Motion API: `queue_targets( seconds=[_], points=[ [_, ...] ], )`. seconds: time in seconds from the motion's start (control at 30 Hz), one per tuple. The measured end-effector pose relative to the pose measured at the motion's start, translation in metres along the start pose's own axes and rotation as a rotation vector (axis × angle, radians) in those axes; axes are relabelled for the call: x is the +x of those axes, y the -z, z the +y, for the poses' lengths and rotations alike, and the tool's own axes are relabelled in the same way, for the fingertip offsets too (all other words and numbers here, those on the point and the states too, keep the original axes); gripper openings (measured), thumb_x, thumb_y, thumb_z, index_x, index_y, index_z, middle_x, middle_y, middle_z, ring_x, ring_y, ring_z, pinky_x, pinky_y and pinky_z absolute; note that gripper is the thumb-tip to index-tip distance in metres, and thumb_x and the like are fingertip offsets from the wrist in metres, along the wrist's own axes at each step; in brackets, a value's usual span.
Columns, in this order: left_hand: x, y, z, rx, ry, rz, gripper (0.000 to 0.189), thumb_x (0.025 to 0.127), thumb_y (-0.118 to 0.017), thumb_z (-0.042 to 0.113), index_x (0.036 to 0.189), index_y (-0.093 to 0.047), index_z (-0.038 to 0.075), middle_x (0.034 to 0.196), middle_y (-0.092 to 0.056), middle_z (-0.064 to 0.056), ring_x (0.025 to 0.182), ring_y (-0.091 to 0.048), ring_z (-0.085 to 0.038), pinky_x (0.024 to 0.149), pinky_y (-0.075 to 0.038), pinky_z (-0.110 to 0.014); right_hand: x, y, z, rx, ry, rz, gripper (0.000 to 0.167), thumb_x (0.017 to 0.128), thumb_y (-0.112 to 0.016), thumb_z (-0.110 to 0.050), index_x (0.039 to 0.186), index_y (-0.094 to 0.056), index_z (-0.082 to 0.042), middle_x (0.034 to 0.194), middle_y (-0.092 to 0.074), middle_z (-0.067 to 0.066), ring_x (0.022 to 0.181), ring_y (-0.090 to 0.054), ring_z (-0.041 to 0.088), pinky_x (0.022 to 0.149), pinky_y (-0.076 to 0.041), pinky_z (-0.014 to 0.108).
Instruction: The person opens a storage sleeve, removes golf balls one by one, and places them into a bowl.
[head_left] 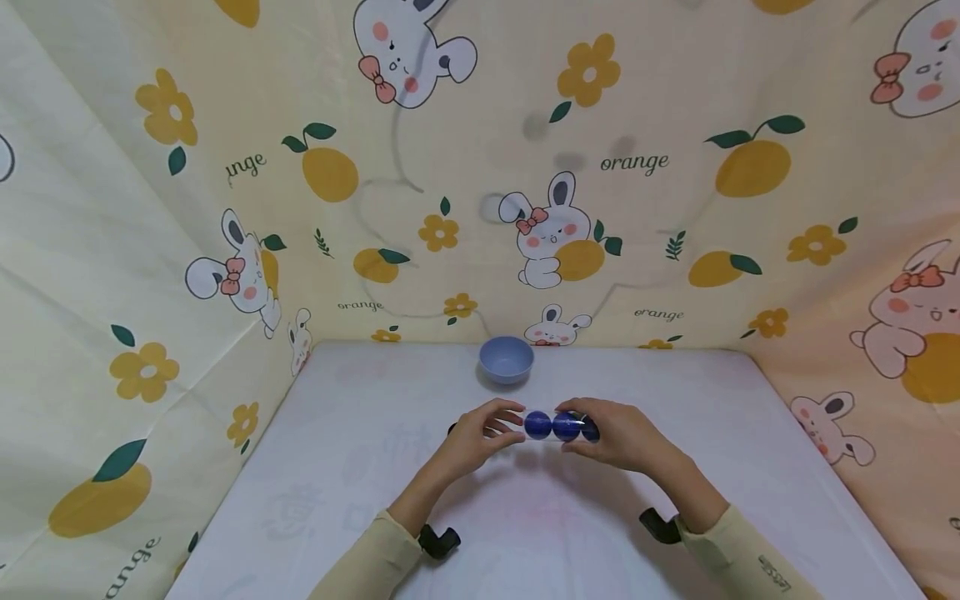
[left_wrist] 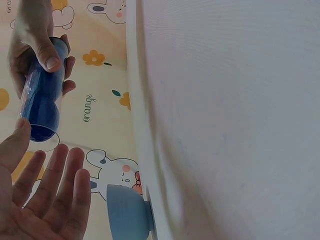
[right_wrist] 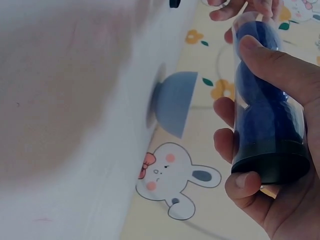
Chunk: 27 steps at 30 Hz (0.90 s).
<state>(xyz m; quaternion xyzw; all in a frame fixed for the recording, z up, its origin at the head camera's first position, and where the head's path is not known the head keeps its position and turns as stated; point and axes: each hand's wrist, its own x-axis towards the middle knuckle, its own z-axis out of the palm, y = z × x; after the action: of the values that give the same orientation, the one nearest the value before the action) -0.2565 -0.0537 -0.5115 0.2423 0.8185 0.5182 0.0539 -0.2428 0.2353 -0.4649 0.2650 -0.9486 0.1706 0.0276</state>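
My right hand (head_left: pixel 618 433) grips a clear tube (right_wrist: pixel 270 145) with a black base, its thumb along one side and its fingers round the other. Inside are several dark blue balls (head_left: pixel 537 425) in a row. The tube is held lengthwise above the table, with its clear end towards my left hand (head_left: pixel 480 433). In the left wrist view, the left fingers (left_wrist: pixel 52 200) are spread and slightly bent just beyond that end. The left thumb lies close to the rim; whether it touches cannot be told.
A light blue bowl (head_left: pixel 506 362) stands at the back of the white table (head_left: pixel 337 500). Beside the left hand a small dark thing (head_left: pixel 452 429) shows, mostly hidden. Patterned cloth walls (head_left: pixel 480 250) rise behind and at both sides.
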Motion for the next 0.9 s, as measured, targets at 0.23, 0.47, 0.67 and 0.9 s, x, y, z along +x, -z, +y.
queue_targets(
  seconds=[0.23, 0.47, 0.67, 0.9],
  points=[
    [0.0015, -0.0005, -0.0006, -0.029, 0.006, 0.002, 0.044, 0.101, -0.079, 0.028, 0.142, -0.066, 0.022, 0.125, -0.076, 0.001, 0.106, -0.074, -0.017, 0.087, -0.061, -0.032, 0.0029, 0.0037, -0.0009, -0.027, 0.005, -0.008, 0.056, 0.087, -0.091, -0.042, 0.135, -0.071, -0.022, 0.122, -0.076, 0.001, 0.095, -0.068, 0.014, 0.081, -0.061, 0.042],
    [0.0032, 0.0012, -0.0005, -0.040, 0.009, -0.004, 0.044, 0.102, -0.078, 0.028, 0.143, -0.065, 0.023, 0.130, -0.075, -0.005, 0.107, -0.074, -0.018, 0.087, -0.061, -0.033, 0.0051, 0.0068, -0.0004, -0.031, 0.003, -0.011, 0.057, 0.087, -0.091, -0.044, 0.136, -0.071, -0.022, 0.122, -0.076, 0.000, 0.096, -0.068, 0.013, 0.083, -0.062, 0.043],
    [0.0040, 0.0021, -0.0003, -0.057, -0.007, -0.020, 0.044, 0.102, -0.077, 0.026, 0.144, -0.064, 0.018, 0.130, -0.075, -0.008, 0.108, -0.074, -0.021, 0.089, -0.061, -0.035, 0.0038, 0.0065, -0.0013, -0.044, 0.020, 0.015, 0.057, 0.086, -0.091, -0.044, 0.135, -0.072, -0.022, 0.120, -0.076, -0.002, 0.094, -0.068, 0.011, 0.080, -0.061, 0.040],
    [0.0049, 0.0014, -0.0022, -0.084, 0.018, -0.030, 0.044, 0.103, -0.076, 0.027, 0.144, -0.064, 0.020, 0.130, -0.074, -0.005, 0.111, -0.074, -0.023, 0.090, -0.061, -0.038, 0.0041, 0.0076, -0.0019, -0.057, 0.017, 0.019, 0.055, 0.086, -0.092, -0.042, 0.134, -0.072, -0.022, 0.119, -0.076, -0.002, 0.093, -0.067, 0.010, 0.079, -0.060, 0.040]
  ],
)
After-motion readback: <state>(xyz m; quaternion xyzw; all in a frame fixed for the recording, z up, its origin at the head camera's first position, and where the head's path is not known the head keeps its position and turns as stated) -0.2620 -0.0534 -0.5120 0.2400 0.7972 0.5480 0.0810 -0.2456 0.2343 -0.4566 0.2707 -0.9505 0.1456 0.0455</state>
